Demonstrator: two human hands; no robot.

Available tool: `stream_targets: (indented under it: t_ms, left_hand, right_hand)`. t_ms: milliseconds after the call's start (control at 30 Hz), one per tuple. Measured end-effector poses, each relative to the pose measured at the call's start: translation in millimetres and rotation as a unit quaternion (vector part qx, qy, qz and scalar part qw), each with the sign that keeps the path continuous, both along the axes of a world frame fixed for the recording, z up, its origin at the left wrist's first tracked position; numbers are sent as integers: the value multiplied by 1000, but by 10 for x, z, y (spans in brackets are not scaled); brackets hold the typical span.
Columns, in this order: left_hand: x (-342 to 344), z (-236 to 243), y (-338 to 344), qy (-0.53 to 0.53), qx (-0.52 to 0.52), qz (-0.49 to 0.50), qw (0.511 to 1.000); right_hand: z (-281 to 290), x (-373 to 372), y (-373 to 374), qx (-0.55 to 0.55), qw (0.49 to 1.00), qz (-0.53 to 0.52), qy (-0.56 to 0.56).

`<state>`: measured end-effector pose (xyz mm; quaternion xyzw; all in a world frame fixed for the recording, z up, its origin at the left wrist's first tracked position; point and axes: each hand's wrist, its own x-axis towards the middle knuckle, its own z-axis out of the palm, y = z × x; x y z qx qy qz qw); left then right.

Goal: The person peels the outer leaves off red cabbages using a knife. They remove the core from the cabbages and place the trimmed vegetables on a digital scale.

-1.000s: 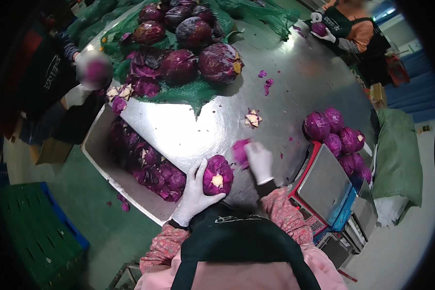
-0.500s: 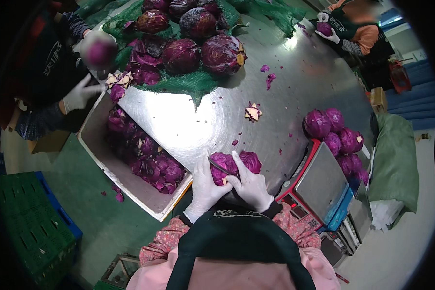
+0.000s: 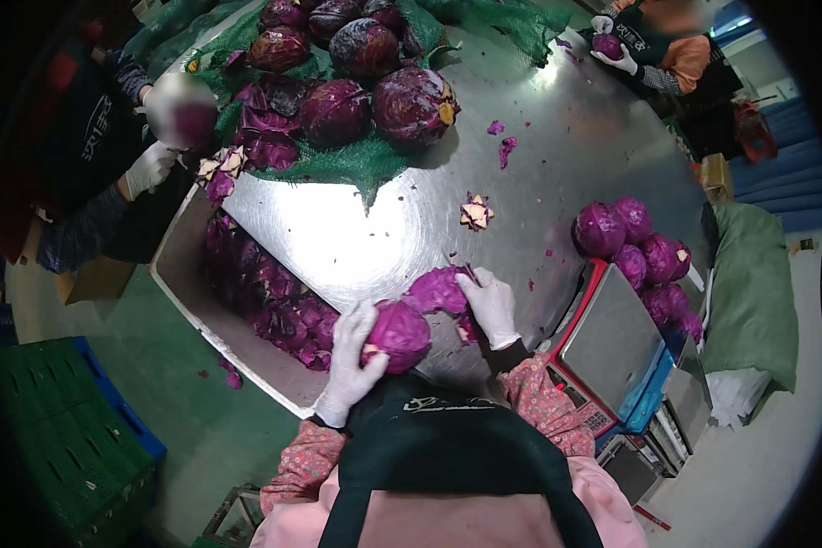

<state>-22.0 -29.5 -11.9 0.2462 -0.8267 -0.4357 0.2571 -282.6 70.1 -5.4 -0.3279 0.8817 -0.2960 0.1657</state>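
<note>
My left hand [image 3: 349,358], in a white glove, grips a peeled red cabbage [image 3: 400,338] from its left side, close to the table's near edge. A loose purple cabbage leaf [image 3: 437,290] extends from the cabbage's upper right to my gloved right hand [image 3: 490,309], whose fingers are closed on it. By those fingers a thin dark edge shows; whether it is a knife I cannot make out. More purple leaf hangs below the right hand. A cut-off cabbage stump [image 3: 476,212] lies farther up the metal table [image 3: 521,164].
Left of me stands a white bin [image 3: 178,265] of cabbage leaves [image 3: 288,310]. Untrimmed cabbages [image 3: 336,111] lie on green netting [image 3: 338,163] ahead. At right are a red scale [image 3: 612,342] and peeled cabbages [image 3: 635,247]. Two people work at far left and far right. Green crates [image 3: 64,429] stand lower left.
My hands have moved apart: the left has turned the cabbage and drawn it left, while the right has moved up and right with a leaf. The knife blade seen earlier no longer shows plainly.
</note>
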Motion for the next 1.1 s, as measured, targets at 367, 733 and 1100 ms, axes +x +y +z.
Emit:
stream_targets:
  t_ms: [367,733,1100]
  left_hand:
    - [263,45,-118,62,199,58,976]
    - [-1,537,-128,-158,131,59,977]
    - [162,146,-40,267,608,212,717]
  right_hand:
    - [418,827,-134,-56,931,93,-350]
    - [571,671,-191,-33,938,256,-231]
    - [318,328,46,-83,996,34,-19]
